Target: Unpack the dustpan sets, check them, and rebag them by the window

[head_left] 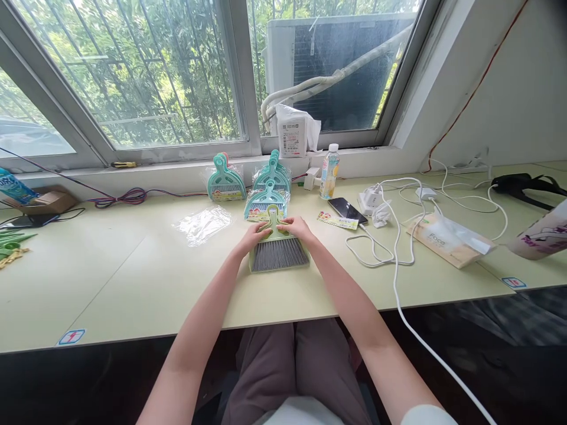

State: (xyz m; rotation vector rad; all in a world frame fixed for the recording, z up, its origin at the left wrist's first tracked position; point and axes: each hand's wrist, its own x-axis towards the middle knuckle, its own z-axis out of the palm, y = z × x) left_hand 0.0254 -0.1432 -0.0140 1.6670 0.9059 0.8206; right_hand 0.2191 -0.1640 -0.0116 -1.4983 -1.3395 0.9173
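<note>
A small light-green dustpan and brush set (pixel 279 255) lies on the table in front of me, grey bristles toward me and handle pointing away. My left hand (pixel 256 236) grips its left side near the handle, fingers closed. On the opposite side my right hand (pixel 298 228) has its fingers closed on the same set. Just beyond is a blue-green dustpan set (pixel 268 199) with a printed card along its lower edge. More teal sets (pixel 273 171) in clear wrap stand behind it, and another wrapped group (pixel 225 180) leans by the sill. Clear plastic bags (pixel 204 224) lie to the left.
Right of my hands are a printed card strip (pixel 337 221), a phone (pixel 348 210), a bottle (pixel 329 172), white cables (pixel 396 277), a tissue pack (pixel 449 239) and a patterned cup (pixel 543 235). A box (pixel 55 200) and bundled wires (pixel 119 198) sit at the left.
</note>
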